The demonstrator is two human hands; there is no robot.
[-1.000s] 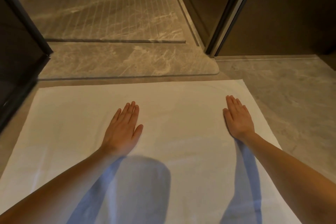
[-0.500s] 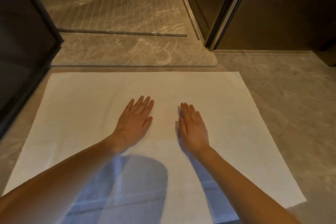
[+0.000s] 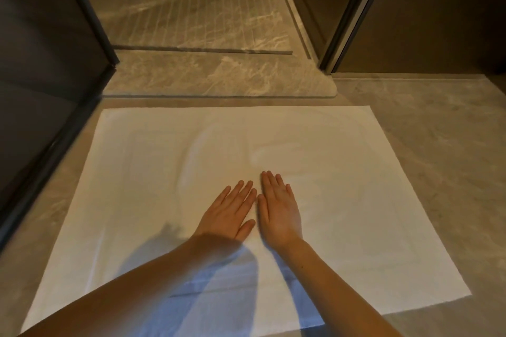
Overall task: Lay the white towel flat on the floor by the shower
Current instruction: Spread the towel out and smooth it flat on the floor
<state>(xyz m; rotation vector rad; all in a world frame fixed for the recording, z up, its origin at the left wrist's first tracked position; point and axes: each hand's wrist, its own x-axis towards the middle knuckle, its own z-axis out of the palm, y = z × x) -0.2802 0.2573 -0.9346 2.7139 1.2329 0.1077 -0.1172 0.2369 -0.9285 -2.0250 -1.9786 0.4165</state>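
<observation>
the right hand (image 3: 279,210) has swept in beside the left hand (image 3: 230,213), fingers straight and close together, flat on the white towel (image 3: 356,200) spread at six o'clock from the shower (image 3: 191,13); smoothing seems nearly done.

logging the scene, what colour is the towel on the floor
The towel is plain white, no pattern; head view.

Open marble floor (image 3: 438,172) right of the towel (image 3: 342,178), dark panel (image 3: 41,90) close on its left.
</observation>
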